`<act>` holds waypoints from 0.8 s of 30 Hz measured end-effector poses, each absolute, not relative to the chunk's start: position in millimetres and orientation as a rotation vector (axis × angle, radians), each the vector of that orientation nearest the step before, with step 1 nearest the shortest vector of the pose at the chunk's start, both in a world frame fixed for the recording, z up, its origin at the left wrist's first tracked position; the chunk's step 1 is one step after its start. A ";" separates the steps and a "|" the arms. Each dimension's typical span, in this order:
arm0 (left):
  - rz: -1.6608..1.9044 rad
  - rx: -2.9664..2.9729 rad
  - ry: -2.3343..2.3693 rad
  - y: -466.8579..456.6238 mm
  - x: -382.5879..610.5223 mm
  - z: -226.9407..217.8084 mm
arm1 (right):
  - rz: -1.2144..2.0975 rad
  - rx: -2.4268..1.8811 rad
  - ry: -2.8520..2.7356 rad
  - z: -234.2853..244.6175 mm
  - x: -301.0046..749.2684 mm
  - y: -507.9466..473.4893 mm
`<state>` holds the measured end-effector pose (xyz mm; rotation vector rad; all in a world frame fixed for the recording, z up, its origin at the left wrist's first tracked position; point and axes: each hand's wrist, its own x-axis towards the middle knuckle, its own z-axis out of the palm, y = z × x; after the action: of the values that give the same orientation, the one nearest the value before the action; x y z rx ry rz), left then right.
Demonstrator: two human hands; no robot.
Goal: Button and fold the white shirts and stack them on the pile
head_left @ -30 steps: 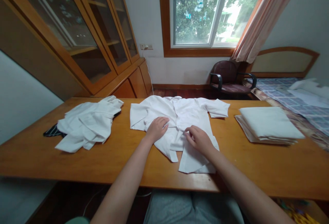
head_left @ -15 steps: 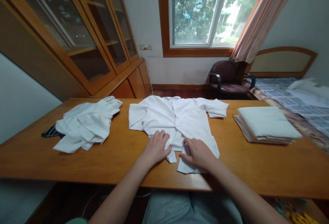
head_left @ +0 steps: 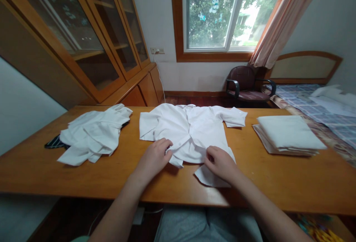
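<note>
At the hem of the white short-sleeved cloth shirt, my left hand and right hand seemingly pinch its front edges, best drawn evenly taut.

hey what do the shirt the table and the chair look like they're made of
Shirt: thin, matte woven fabric, perhaps cotton or a blend, judging by its soft creases.
Table: wood or wood veneer, apparently varnished; it is warm brown with a sheen near the front edge.
Chair: leather or imitation leather, smooth and slightly shiny; I can't tell which.
</note>
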<state>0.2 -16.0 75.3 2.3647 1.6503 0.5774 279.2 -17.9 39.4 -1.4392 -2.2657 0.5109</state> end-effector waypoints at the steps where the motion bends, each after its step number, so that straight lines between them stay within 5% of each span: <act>1: 0.631 2.337 1.637 -15.7 -0.3 81.1 | 0.560 -1.420 -2.216 45.2 280.5 -17.8; 8: 0.791 2.044 1.448 -8.6 1.0 107.7 | 1.200 -1.045 -1.627 67.9 284.7 -10.7; 16: 0.690 1.797 1.227 1.3 -0.2 77.0 | 1.475 -1.033 -1.208 34.9 285.2 7.8; 24: 0.606 1.900 1.358 -8.4 1.1 58.6 | 0.985 -1.325 -1.795 9.0 305.4 9.5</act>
<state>1.1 -8.4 58.6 1.8998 1.3578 0.6056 305.4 9.5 9.0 -1.3247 -1.7946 0.9847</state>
